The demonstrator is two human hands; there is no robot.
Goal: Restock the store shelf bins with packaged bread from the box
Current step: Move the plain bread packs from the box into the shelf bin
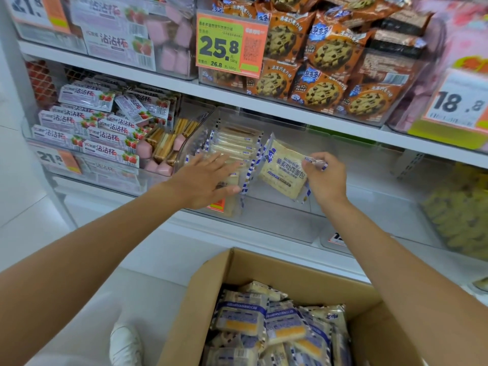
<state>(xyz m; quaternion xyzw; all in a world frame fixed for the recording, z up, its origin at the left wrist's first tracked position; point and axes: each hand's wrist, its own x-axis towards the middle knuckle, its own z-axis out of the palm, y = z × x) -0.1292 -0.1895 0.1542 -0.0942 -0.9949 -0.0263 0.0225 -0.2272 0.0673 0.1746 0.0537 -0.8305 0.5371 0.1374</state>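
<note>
Two hands were up at the clear bin (277, 217): the left hand (208, 178) lay flat with fingers straight and spread, gripping nothing, on the row of bread packs (235, 143) stood on edge at the bin's left end. Just right of the row, one more bread pack (282, 170) hung tilted over the bin, its top corner pinched by the right hand (326, 178). Judged well short of done: the bin's right part sat bare, and the cardboard box (264, 270) below held many boxed packs (277, 326).
</note>
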